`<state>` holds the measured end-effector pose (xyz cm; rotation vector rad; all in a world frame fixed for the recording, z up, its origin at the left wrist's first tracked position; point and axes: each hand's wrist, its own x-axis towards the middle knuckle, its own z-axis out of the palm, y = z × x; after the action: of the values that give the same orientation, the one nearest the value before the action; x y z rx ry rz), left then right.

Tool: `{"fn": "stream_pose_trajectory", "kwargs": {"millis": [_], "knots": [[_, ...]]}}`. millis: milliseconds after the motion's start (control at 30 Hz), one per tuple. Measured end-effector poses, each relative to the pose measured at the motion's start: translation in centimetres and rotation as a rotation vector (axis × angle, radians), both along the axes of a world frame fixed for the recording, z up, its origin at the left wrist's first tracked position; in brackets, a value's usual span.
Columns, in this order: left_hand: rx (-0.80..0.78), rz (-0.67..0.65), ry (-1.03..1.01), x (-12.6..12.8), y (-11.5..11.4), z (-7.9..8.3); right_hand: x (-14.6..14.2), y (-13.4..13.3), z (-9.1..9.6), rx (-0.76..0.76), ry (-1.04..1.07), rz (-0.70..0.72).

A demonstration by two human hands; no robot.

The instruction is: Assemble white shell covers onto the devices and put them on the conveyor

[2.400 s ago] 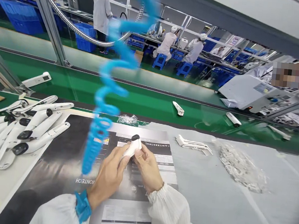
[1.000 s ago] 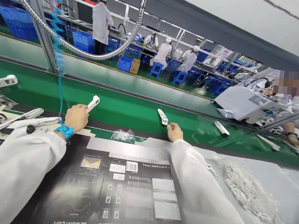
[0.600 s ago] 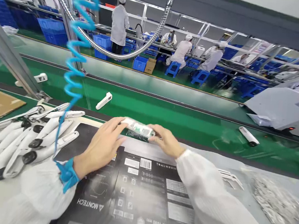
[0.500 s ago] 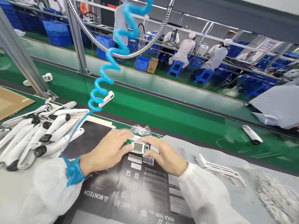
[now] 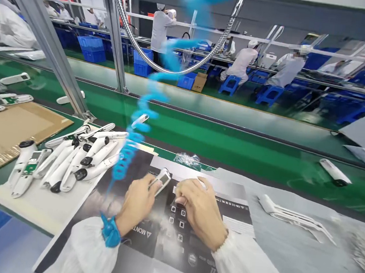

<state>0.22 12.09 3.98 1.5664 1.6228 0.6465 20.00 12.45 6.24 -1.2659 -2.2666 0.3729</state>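
Observation:
My left hand (image 5: 136,203) is closed around the lower end of a small white-framed part with a display window (image 5: 165,178), which tilts up to the right. My right hand (image 5: 200,210) is just to the right of it, apart from the part. Its fingers are curled together, and whatever they may hold is hidden. Both hands are over a black printed cardboard sheet (image 5: 186,254) with upside-down lettering. A blue wrist strap (image 5: 111,232) with a coiled cord (image 5: 132,148) circles my left wrist.
White handheld device housings (image 5: 78,160) are piled at left, beside a brown cardboard sheet (image 5: 16,136). Clear plastic film (image 5: 188,159) lies behind my hands. White strips (image 5: 294,217) and a heap of small pale parts (image 5: 363,246) are at right. A metal hose (image 5: 163,68) hangs overhead.
My hands have come apart. The display part, held level between both, is now in my left hand alone and tilted. My right hand's fingers have curled in. The view has shifted left.

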Motion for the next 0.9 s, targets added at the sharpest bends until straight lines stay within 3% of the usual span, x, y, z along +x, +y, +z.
{"fn": "stream_pose_trajectory", "kwargs": {"millis": [67,133,233,300,367,467,633,767,900], "knots": [[-0.081,0.15,-0.203,-0.9,0.5,-0.5,0.5,3.0,-0.3,-0.086,0.003,-0.099],[-0.149,0.217,-0.39,-1.5,0.6,-0.5,1.1,6.8,-1.2,-0.133,-0.051,-0.288],[-0.231,0.252,-0.482,-1.8,0.2,0.5,2.4,11.1,-2.9,-0.166,-0.159,-0.46],[-0.279,0.25,-0.484,-1.8,-0.4,1.2,3.6,11.9,-3.4,-0.164,-0.207,-0.487],[-0.324,0.244,-0.476,-2.0,-0.8,1.5,5.7,11.1,-3.0,-0.159,-0.241,-0.476],[-0.386,0.208,-0.482,-2.4,-1.2,1.2,11.0,7.7,-1.0,-0.192,-0.274,-0.476],[-0.449,0.178,-0.479,-2.3,-1.4,1.0,23.1,0.0,1.7,-0.263,-0.344,-0.77],[-0.495,0.201,-0.479,-1.4,-1.3,1.4,29.9,-4.6,0.3,-0.269,-0.354,-1.103],[-0.515,0.24,-0.548,-0.2,-1.4,2.2,32.2,-6.6,-2.2,-0.31,-0.261,-1.317]]}}
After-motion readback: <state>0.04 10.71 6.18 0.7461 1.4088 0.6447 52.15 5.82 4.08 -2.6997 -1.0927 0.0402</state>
